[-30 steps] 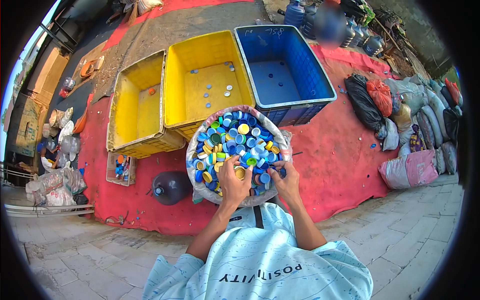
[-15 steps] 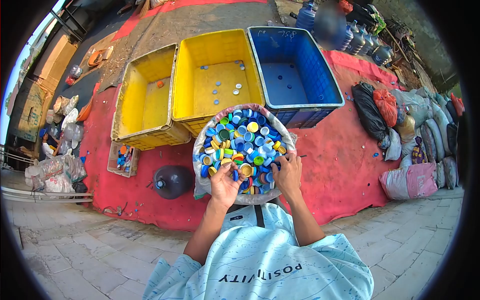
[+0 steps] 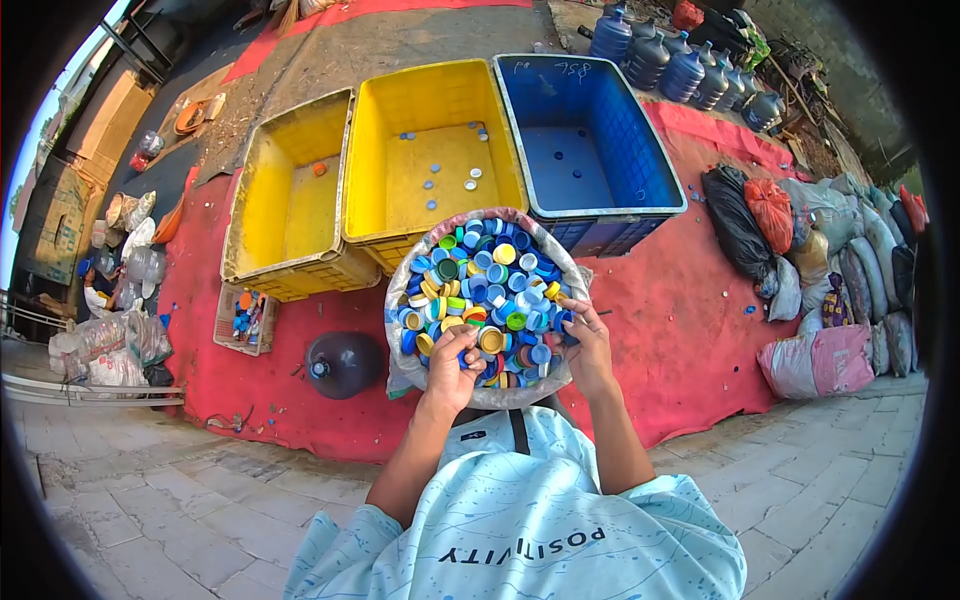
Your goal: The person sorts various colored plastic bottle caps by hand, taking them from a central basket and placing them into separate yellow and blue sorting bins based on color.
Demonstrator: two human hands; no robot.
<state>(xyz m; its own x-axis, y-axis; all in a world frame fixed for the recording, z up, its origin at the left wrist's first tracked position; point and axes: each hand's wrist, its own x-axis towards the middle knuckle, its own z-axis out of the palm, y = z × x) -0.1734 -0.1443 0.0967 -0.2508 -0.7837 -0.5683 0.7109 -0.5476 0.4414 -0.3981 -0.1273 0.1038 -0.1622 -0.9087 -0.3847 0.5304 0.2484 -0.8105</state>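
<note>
In front of me stands a round sack point(image 3: 398, 290) with a rolled rim, heaped with plastic bottle caps point(image 3: 490, 290), mostly blue, with white, yellow and green ones among them. Over its near left part, my left hand point(image 3: 455, 365) is closed with a blue bottle cap point(image 3: 463, 358) partly hidden by the fingers. My right hand point(image 3: 590, 345) is at the right side of the heap, thumb and fingers pinched around another blue cap point(image 3: 564, 320).
Beyond the sack are two yellow crates point(image 3: 435, 195) point(image 3: 290, 215) and a blue crate point(image 3: 565, 185), each with a few caps inside. A dark jug point(image 3: 345, 365) and a small crate point(image 3: 245, 335) are on the left. Filled bags point(image 3: 820, 355) line the right.
My right hand has moved slightly right and turned, with a blue cap now showing at its fingertips. My left fingers have curled further over their blue cap.
</note>
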